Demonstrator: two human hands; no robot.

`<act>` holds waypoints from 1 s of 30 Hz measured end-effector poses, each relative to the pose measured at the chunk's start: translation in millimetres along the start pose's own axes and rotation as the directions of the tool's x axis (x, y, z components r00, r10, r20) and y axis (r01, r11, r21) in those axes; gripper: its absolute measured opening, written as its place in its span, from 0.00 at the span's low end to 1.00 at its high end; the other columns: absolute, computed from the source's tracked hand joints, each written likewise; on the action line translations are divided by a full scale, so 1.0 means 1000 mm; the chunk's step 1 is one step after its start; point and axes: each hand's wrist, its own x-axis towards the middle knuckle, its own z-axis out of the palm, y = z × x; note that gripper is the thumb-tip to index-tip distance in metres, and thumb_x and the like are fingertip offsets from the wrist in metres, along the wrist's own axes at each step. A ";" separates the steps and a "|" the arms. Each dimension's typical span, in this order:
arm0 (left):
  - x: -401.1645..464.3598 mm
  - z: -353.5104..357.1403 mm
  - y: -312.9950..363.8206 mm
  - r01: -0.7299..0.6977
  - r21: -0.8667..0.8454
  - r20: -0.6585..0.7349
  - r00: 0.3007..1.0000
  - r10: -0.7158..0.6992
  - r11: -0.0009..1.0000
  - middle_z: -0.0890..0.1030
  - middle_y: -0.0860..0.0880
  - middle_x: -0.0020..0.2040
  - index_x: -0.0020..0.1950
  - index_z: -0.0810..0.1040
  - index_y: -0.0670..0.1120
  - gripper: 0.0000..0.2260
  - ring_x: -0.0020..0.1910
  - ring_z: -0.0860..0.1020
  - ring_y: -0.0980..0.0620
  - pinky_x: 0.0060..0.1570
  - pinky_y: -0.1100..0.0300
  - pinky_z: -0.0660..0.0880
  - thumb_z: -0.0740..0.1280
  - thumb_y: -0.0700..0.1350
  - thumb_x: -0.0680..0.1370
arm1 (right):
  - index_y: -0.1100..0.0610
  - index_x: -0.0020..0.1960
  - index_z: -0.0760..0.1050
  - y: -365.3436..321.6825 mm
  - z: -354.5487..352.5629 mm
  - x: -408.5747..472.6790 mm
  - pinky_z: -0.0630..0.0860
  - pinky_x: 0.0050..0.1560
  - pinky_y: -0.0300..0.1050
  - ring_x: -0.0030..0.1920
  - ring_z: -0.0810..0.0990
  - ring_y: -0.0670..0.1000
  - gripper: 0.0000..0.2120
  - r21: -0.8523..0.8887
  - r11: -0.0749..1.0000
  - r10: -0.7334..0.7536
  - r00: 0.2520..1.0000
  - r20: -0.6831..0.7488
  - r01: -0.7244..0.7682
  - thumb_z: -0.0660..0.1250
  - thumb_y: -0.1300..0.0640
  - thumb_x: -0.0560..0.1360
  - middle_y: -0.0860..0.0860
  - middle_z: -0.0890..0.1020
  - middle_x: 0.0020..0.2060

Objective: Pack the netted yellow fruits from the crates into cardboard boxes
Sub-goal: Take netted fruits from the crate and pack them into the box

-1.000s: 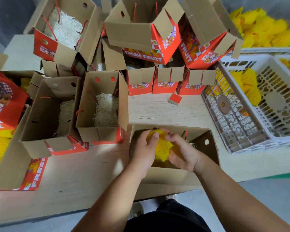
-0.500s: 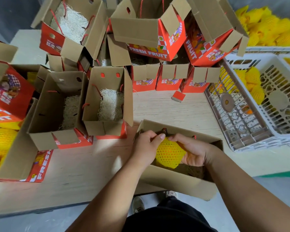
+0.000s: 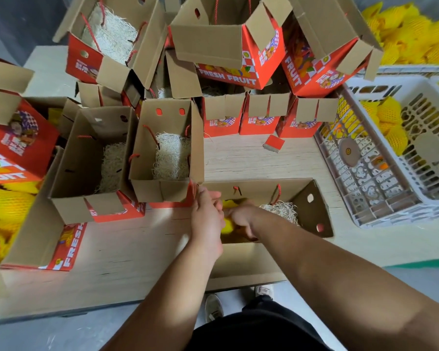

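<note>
Both hands are down in the near box [image 3: 312,216]: the netted fruit [image 3: 227,225] lies between them, right hand [image 3: 241,217] at its 3 o'clock clamped on it, left hand [image 3: 205,216] at 9 o'clock, fingers hidden.

crate [image 3: 380,183] right of box [image 3: 312,214]

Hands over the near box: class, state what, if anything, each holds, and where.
Both hands, left and right, are on a netted fruit inside the box, one on each side; blur hides the fingers' exact grip.
</note>
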 end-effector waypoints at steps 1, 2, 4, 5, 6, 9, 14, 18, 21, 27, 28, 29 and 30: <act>0.002 0.000 0.001 0.012 -0.001 0.003 1.000 -0.012 1.000 0.70 0.54 0.31 0.48 0.76 0.47 0.18 0.25 0.63 0.57 0.27 0.62 0.58 0.55 0.58 0.87 | 0.62 0.73 0.67 -0.003 0.006 0.002 0.67 0.20 0.36 0.47 0.76 0.54 0.24 -0.074 0.997 -0.006 1.000 -0.004 0.005 0.68 0.56 0.80 0.61 0.80 0.61; 0.003 0.000 0.002 0.011 0.006 0.001 1.000 -0.011 1.000 0.70 0.54 0.32 0.48 0.76 0.47 0.19 0.26 0.63 0.57 0.27 0.63 0.58 0.55 0.58 0.87 | 0.60 0.70 0.68 -0.004 0.013 0.005 0.66 0.20 0.37 0.46 0.74 0.54 0.20 -0.177 0.984 -0.026 1.000 -0.009 0.024 0.65 0.58 0.80 0.60 0.80 0.55; 0.004 0.000 0.000 -0.009 0.042 -0.018 1.000 0.010 0.999 0.72 0.53 0.33 0.47 0.78 0.47 0.19 0.27 0.64 0.57 0.27 0.63 0.60 0.55 0.57 0.87 | 0.54 0.62 0.68 -0.006 0.025 0.007 0.72 0.31 0.41 0.49 0.74 0.54 0.10 -0.347 0.934 -0.093 0.996 -0.006 0.085 0.63 0.58 0.81 0.56 0.75 0.48; 0.005 -0.001 -0.001 -0.016 0.062 -0.024 1.000 0.018 0.998 0.72 0.53 0.33 0.47 0.78 0.47 0.19 0.27 0.65 0.57 0.28 0.63 0.60 0.56 0.57 0.87 | 0.53 0.58 0.70 -0.004 0.029 0.010 0.72 0.38 0.43 0.48 0.75 0.54 0.06 -0.340 0.933 -0.121 0.993 0.003 0.115 0.62 0.59 0.81 0.55 0.75 0.47; 0.005 -0.001 -0.003 -0.019 0.077 -0.017 1.000 0.020 0.997 0.72 0.53 0.33 0.48 0.79 0.47 0.19 0.28 0.65 0.57 0.28 0.63 0.61 0.56 0.56 0.87 | 0.53 0.51 0.72 -0.003 0.030 0.012 0.71 0.41 0.45 0.44 0.75 0.54 0.04 -0.240 0.960 -0.142 0.989 0.029 0.145 0.61 0.61 0.81 0.54 0.76 0.44; 0.006 -0.002 -0.003 -0.011 0.105 0.034 0.999 0.007 0.994 0.74 0.54 0.33 0.49 0.79 0.48 0.15 0.28 0.67 0.57 0.29 0.63 0.63 0.57 0.52 0.87 | 0.55 0.43 0.73 0.001 0.019 0.009 0.72 0.35 0.44 0.34 0.71 0.53 0.11 0.067 0.975 -0.216 0.976 0.039 0.213 0.61 0.67 0.80 0.54 0.75 0.36; 0.006 0.011 -0.006 -0.070 0.274 0.088 0.995 0.047 0.959 0.78 0.53 0.37 0.51 0.80 0.48 0.08 0.33 0.72 0.56 0.29 0.67 0.67 0.61 0.43 0.84 | 0.58 0.54 0.79 0.020 -0.022 -0.015 0.73 0.46 0.41 0.45 0.79 0.51 0.05 0.080 0.903 -0.409 0.901 -0.141 0.423 0.67 0.62 0.79 0.52 0.84 0.46; -0.003 0.052 -0.011 -0.169 0.297 0.237 0.967 0.099 0.940 0.82 0.53 0.42 0.54 0.81 0.44 0.09 0.33 0.78 0.63 0.32 0.72 0.71 0.62 0.42 0.85 | 0.54 0.54 0.79 0.041 -0.067 -0.038 0.76 0.49 0.39 0.45 0.82 0.47 0.07 0.067 0.826 -0.524 0.807 -0.272 0.559 0.67 0.62 0.79 0.48 0.85 0.44; -0.014 0.096 -0.017 -0.262 0.292 0.375 0.916 0.142 0.920 0.85 0.52 0.48 0.54 0.81 0.45 0.08 0.41 0.81 0.65 0.38 0.73 0.73 0.62 0.42 0.85 | 0.54 0.53 0.78 0.050 -0.108 -0.045 0.79 0.49 0.45 0.45 0.83 0.48 0.09 0.070 0.766 -0.569 0.724 -0.391 0.639 0.65 0.66 0.77 0.49 0.85 0.43; -0.029 0.212 -0.043 -0.448 0.310 0.551 0.803 0.225 0.839 0.86 0.53 0.46 0.47 0.81 0.51 0.06 0.46 0.83 0.60 0.48 0.62 0.78 0.65 0.43 0.82 | 0.48 0.51 0.78 0.080 -0.213 -0.038 0.82 0.49 0.54 0.46 0.84 0.49 0.10 0.143 0.660 -0.514 0.583 -0.629 0.737 0.64 0.62 0.77 0.46 0.84 0.45; -0.031 0.236 -0.049 -0.469 0.300 0.581 0.780 0.231 0.831 0.86 0.54 0.46 0.45 0.80 0.52 0.05 0.47 0.83 0.60 0.49 0.60 0.79 0.66 0.45 0.80 | 0.48 0.51 0.78 0.088 -0.234 -0.033 0.82 0.51 0.56 0.48 0.84 0.50 0.10 0.139 0.655 -0.499 0.563 -0.659 0.742 0.63 0.61 0.77 0.47 0.84 0.46; -0.031 0.261 -0.055 -0.495 0.287 0.612 0.753 0.240 0.820 0.86 0.54 0.46 0.44 0.80 0.52 0.05 0.48 0.83 0.59 0.50 0.60 0.79 0.66 0.47 0.78 | 0.47 0.52 0.78 0.097 -0.256 -0.027 0.82 0.51 0.55 0.48 0.84 0.50 0.10 0.135 0.651 -0.483 0.545 -0.686 0.747 0.64 0.60 0.77 0.47 0.84 0.46; -0.032 0.287 -0.062 -0.529 0.283 0.639 0.726 0.254 0.800 0.85 0.56 0.45 0.43 0.80 0.53 0.05 0.48 0.83 0.60 0.49 0.63 0.78 0.65 0.49 0.76 | 0.47 0.52 0.78 0.106 -0.279 -0.021 0.82 0.50 0.53 0.47 0.84 0.49 0.09 0.128 0.650 -0.469 0.528 -0.708 0.749 0.64 0.60 0.78 0.46 0.84 0.45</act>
